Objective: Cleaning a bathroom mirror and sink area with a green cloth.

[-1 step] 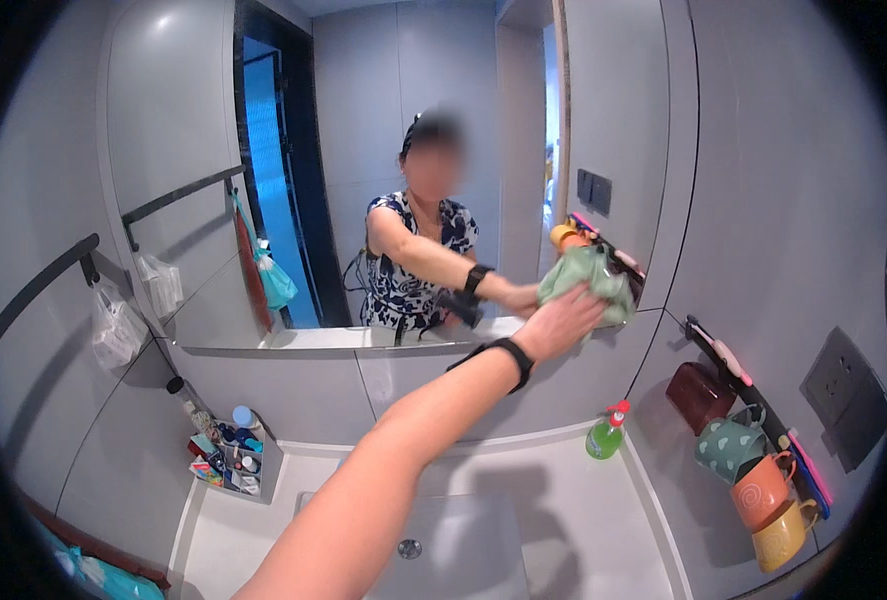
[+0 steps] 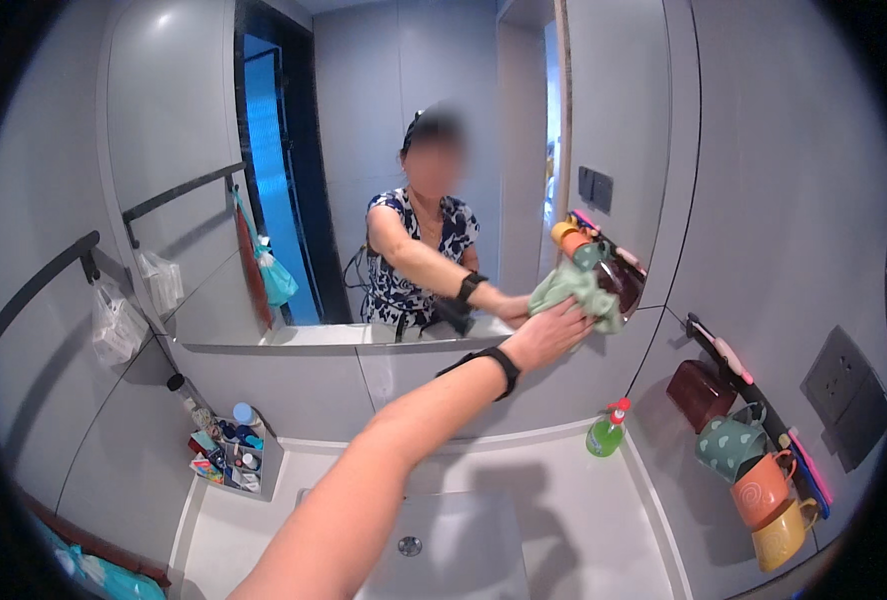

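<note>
My left hand [image 2: 551,333] reaches across from the lower edge, a black band on its wrist. Its fingers press a light green cloth [image 2: 596,303] against the lower right part of the mirror [image 2: 364,130]. The cloth is bunched under and beyond the fingertips, and its reflection meets it in the glass. My right hand does not show directly; the reflected right arm hangs by the body, its hand unclear.
Below is a white counter [image 2: 604,540] with a sink [image 2: 464,540]. A green spray bottle [image 2: 606,436] stands back right, an organizer box [image 2: 269,470] at left. Several cups hang on the right wall, including a yellow cup [image 2: 782,537]. A plastic bag [image 2: 117,328] hangs at left.
My left hand and the cloth have slid a little down and to the left on the mirror. More of the reflected cups shows above the cloth.
</note>
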`<state>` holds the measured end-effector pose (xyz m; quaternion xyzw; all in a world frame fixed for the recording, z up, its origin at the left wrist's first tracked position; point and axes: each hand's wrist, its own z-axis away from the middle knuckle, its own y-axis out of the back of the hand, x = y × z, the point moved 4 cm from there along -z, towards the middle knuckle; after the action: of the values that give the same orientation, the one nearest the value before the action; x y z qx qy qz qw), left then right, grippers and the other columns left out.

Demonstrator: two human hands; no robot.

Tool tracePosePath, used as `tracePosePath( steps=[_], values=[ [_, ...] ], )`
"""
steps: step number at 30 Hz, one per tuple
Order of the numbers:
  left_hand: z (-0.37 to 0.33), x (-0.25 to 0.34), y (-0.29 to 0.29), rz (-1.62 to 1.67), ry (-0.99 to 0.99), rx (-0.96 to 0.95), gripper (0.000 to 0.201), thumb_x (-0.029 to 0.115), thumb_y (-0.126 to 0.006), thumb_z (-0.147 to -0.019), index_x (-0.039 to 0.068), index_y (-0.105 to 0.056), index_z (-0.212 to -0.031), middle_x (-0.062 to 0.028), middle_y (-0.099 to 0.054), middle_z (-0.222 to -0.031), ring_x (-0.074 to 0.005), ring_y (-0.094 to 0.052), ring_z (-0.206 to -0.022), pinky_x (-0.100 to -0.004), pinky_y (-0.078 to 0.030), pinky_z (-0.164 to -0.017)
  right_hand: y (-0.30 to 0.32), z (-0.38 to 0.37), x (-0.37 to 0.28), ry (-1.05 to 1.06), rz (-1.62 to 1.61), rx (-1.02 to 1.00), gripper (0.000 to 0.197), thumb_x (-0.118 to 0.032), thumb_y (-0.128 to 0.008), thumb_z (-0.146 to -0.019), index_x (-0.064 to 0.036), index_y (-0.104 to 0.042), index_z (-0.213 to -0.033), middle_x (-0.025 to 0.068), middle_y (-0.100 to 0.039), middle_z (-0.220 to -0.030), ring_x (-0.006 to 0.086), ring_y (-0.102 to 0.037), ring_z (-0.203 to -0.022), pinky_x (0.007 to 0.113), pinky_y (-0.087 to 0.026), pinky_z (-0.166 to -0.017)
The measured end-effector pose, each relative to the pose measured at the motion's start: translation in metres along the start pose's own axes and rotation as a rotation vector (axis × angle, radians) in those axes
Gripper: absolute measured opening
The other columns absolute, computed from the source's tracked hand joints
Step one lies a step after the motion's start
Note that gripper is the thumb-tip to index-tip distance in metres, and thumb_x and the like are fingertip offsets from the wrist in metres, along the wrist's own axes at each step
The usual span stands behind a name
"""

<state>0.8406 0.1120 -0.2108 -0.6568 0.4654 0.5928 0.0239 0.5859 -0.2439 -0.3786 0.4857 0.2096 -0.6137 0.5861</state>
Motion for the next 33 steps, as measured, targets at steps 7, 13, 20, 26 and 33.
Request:
tracePosePath(
  steps=[7,13,20,26,33],
  values=[
    [0.144,-0.034,0.097,0.007,0.29,-0.044,0.044,0.022,-0.049,-0.084,0.012,-0.047,-0.127,-0.0061,-0.052,-0.113,-0.0222,-0.045,-0.112,-0.0395,-0.032,-0.097,-0.033,-0.001,0.0,0.706,0.427,0.078,0.043,-0.016,-0.059,-0.081,0.0037,-0.055,-0.119,0.0206,-0.055,-0.122,0.0371,-0.053,-0.109,0.038,-0.043,-0.093],
    [0.285,-0.082,0.168,-0.06,0.69,-0.067,0.055,0.033,-0.066,-0.072,0.013,-0.051,-0.121,-0.0072,-0.048,-0.128,-0.0296,-0.045,-0.119,-0.0482,-0.032,-0.098,-0.066,-0.027,-0.044,0.184,0.045,-0.145,0.039,-0.023,-0.057,-0.088,0.0006,-0.057,-0.118,0.0188,-0.059,-0.117,0.0346,-0.056,-0.105,0.037,-0.044,-0.091],
    [0.516,-0.138,0.218,-0.413,1.435,-0.006,0.056,0.031,-0.052,-0.089,-0.002,-0.039,-0.132,-0.0217,-0.042,-0.13,-0.0419,-0.033,-0.125,-0.0493,-0.027,-0.104,-0.084,-0.035,-0.052,0.213,0.128,-0.154,0.036,-0.025,-0.055,-0.09,0.0004,-0.058,-0.116,0.0186,-0.06,-0.116,0.0341,-0.056,-0.107,0.038,-0.044,-0.092],
    [0.485,-0.16,0.205,-0.481,1.508,0.258,0.052,0.026,-0.049,-0.091,-0.003,-0.038,-0.132,-0.0245,-0.043,-0.127,-0.0428,-0.037,-0.119,-0.0491,-0.024,-0.104,-0.083,-0.035,-0.028,0.288,0.084,-0.173,0.039,-0.027,-0.054,-0.09,0.0012,-0.058,-0.117,0.0189,-0.059,-0.118,0.0343,-0.054,-0.109,0.038,-0.042,-0.094],
    [0.204,-0.102,0.164,-0.104,0.88,-0.013,0.055,0.031,-0.062,-0.079,0.008,-0.047,-0.127,-0.0108,-0.048,-0.125,-0.0351,-0.038,-0.12,-0.0524,-0.027,-0.101,-0.063,-0.015,-0.018,0.187,0.061,-0.12,0.04,-0.027,-0.052,-0.091,0.0016,-0.057,-0.117,0.0189,-0.058,-0.119,0.0334,-0.054,-0.11,0.038,-0.042,-0.095]
  ],
)
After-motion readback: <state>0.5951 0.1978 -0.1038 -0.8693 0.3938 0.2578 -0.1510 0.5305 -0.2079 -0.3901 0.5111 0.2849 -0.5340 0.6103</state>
